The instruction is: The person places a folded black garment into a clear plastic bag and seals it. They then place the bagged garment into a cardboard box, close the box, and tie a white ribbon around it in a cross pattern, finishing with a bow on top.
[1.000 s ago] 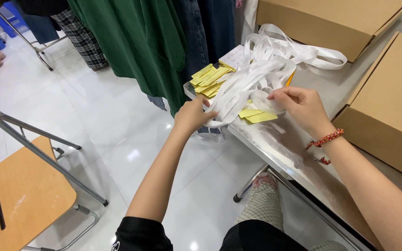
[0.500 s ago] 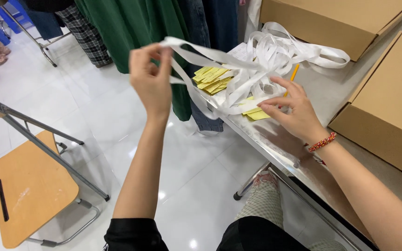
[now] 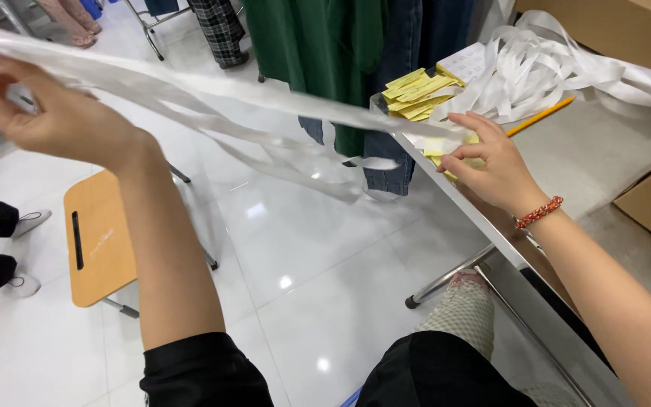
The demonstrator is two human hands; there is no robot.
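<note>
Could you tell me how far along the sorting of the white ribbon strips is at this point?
Done: one white strip is drawn clear of the pile. In hand: the left hand holds its far end in a grip out over the floor, while the right hand pins the near end at the table edge. Left: the tangled ribbon heap beside the yellow tags looks largely unsorted.

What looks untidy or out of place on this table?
The white ribbon lies in a loose tangled heap, a pencil half under it. Yellow tags sit fanned unevenly at the table edge.
</note>
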